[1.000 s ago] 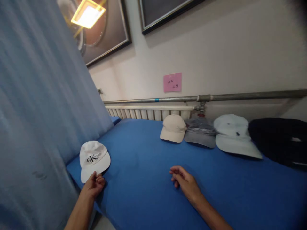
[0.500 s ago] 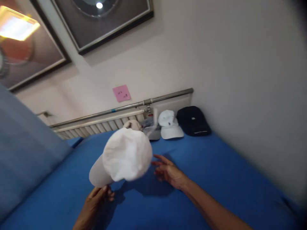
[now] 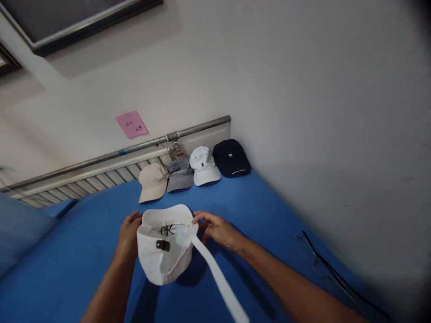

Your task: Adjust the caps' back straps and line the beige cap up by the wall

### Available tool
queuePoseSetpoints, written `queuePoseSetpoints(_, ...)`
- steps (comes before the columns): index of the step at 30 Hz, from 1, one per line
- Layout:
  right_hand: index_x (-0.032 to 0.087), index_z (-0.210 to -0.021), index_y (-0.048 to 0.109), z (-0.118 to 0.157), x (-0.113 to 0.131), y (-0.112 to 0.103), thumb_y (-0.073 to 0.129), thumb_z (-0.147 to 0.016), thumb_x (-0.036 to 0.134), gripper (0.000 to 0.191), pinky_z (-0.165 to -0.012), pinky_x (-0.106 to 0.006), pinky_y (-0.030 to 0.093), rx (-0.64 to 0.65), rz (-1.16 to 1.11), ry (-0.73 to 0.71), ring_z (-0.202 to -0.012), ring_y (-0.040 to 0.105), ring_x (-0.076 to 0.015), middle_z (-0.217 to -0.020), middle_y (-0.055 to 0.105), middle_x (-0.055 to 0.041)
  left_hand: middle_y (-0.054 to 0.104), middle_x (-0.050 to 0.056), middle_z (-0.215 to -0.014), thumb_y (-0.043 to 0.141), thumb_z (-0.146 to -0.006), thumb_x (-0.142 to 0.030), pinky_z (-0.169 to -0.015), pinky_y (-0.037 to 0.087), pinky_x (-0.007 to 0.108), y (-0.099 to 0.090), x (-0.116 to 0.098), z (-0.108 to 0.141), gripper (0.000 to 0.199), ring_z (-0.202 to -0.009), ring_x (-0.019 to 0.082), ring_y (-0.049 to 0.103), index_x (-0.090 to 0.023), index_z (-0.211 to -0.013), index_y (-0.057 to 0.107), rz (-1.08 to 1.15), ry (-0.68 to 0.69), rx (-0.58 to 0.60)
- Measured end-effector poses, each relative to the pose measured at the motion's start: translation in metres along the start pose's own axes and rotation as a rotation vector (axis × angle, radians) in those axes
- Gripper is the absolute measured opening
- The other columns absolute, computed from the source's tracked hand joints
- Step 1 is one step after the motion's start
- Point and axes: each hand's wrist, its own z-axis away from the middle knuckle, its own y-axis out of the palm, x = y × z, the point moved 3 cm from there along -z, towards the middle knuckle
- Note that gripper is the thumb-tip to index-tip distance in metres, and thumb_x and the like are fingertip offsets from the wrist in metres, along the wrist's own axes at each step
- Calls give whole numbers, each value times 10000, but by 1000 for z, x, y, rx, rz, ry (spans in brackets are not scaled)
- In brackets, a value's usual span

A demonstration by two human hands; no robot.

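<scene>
Over blue cloth [image 3: 266, 215], fingers [image 3: 203, 216] hold a white cap [image 3: 147, 251], inside showing.

The CK cap [image 3: 147, 256] is white, its letters [image 3: 167, 230] black.

We hold a white CK baseball cap [image 3: 148, 258] above the blue tabletop [image 3: 269, 215], its brim pointing away from us and its black lettering in sight. The grip of our left hand [image 3: 128, 234] is at the cap's left edge, fingertips partly hidden; our right hand [image 3: 220, 231] has its fingers on the right edge, where a white strap [image 3: 215, 270] trails loose toward us. A dark buckle [image 3: 163, 245] sits on the cap's near part. Beyond, we see four caps in a row: beige [image 3: 153, 181], gray [image 3: 181, 177], pale with a dark emblem [image 3: 204, 168] and navy [image 3: 232, 159].
</scene>
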Motion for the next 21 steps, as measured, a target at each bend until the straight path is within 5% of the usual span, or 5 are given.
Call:
queuePoseSetpoints(3, 200, -801, 653, 2, 2, 6, 515, -585, 2, 324, -590, -235, 496, 20, 103, -60, -767, 606, -116, -1367, 518, -24, 554, -1, -1367, 617, -829, -183, -1057, 380, 277, -9, -33, 24, 372, -1291, 200, 470, -281, -1188, 620, -149, 244, -24)
queuePoseSetpoints(7, 217, -855, 666, 13, 14, 16, 525, -672, -25, 334, -899, -329, 485, 76, 373, -244, -991, 624, -163, -1285, 594, -34, 682, 52, -1170, 557, -875, -492, -985, 463, 344, -8, -53, 64, 331, -1242, 300, 518, -246, -1026, 719, -645, 394, 588)
queuePoseSetpoints(9, 199, -874, 651, 21, 21, 21, 507, -725, -19, 301, -974, -357, 452, 109, 584, -404, -1136, 591, -196, -1296, 594, -77, 649, 62, -1249, 506, -885, -562, -1024, 443, 403, -19, -55, 74, 413, -1306, 335, 456, -255, -1078, 704, -808, 418, 711)
queuePoseSetpoints(16, 187, -905, 647, 35, 29, 38, 465, -741, -29, 326, -898, -303, 479, 332, 720, -562, -1012, 632, -171, -1070, 683, -57, 618, 44, -1313, 783, -660, -373, -1176, 170, 520, -45, -60, 65, 466, -1426, 360, 274, -283, -1110, 704, -928, 325, 688)
queuePoseSetpoints(21, 183, -630, 566, 31, 29, 27, 472, -702, -2, 220, -643, -228, 419, 327, 720, -320, -668, 563, -118, -664, 598, 32, 730, 92, -942, 853, -538, -247, -965, 473, 382, -33, -67, 56, 232, -1219, 384, 521, -245, -756, 772, -762, 243, 615)
